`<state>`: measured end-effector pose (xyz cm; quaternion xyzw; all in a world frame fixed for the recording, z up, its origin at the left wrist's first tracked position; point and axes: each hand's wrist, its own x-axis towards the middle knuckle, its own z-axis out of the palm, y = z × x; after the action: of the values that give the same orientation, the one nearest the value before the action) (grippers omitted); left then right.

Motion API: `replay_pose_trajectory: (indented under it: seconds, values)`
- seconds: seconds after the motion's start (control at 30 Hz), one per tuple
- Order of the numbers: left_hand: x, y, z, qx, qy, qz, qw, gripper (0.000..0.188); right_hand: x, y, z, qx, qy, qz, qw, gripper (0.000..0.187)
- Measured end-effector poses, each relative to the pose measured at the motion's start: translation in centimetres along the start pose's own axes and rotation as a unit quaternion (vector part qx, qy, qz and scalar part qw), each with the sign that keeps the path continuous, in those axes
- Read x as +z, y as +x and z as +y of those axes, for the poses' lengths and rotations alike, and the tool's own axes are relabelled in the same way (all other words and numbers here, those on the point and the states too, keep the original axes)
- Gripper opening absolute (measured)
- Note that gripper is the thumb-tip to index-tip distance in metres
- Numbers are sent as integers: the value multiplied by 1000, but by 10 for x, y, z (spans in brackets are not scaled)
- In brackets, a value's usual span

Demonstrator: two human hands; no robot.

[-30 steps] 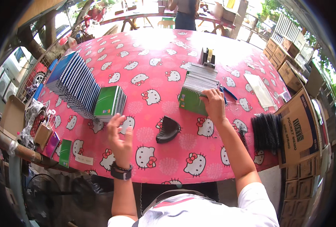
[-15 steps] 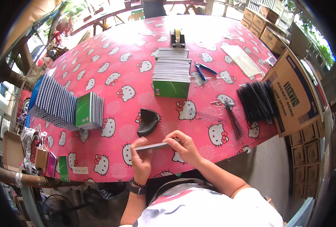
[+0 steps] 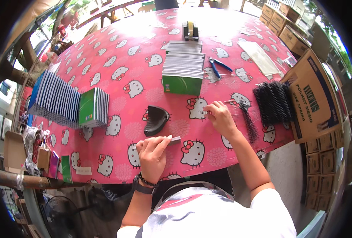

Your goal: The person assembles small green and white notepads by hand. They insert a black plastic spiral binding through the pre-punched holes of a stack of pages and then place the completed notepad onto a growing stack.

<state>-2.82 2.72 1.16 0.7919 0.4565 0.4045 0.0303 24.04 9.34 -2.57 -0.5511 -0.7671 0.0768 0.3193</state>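
My left hand is closed on a thin memo notebook, seen edge-on, its near part hidden by my fingers. My right hand reaches ahead over the table, fingers pinched on a thin, pale spiral coil whose end pokes out left of the fingertips. Beyond my left hand sits a black, curved, ridged holder. Dark spiral coils lie right of my right hand, near a thick pile of black coils.
Green-covered notebooks stand in a row at centre, with a tape dispenser behind and blue-handled pliers beside them. More notebooks are stacked at left. A cardboard box stands at the right edge. The tablecloth is pink.
My right hand has let go of the notebook and moved forward and right to the pale coil. The left hand keeps the notebook, now turned palm down. The view has shifted slightly.
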Motion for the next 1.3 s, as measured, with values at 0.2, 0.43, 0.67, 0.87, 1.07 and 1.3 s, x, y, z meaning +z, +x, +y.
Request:
replay_pose_trajectory:
  seconds: [0.2, 0.43, 0.67, 0.87, 1.07, 1.3]
  values:
    - [3, -3, -5, -14, 5, 19, 1000, 28, -22, 7, -75, -70, 281, -166, 943, 27]
    - [4, -2, -5, -8, -6, 9, 1000, 27, -18, 6, -74, -76, 279, -143, 946, 22]
    - [2, -1, -6, -9, -6, 5, 1000, 27, -17, 11, -71, -66, 303, -262, 914, 20]
    - [0, -1, -5, -34, -6, 3, 999, 28, -28, 5, -84, -17, 252, -210, 944, 11]
    - [0, 3, 6, -47, -6, -23, 999, 29, -21, -9, -86, -52, 150, -176, 972, 24]
    - [1, 3, 11, -40, -26, -39, 998, 28, -19, -7, -92, -33, 201, -227, 952, 25]
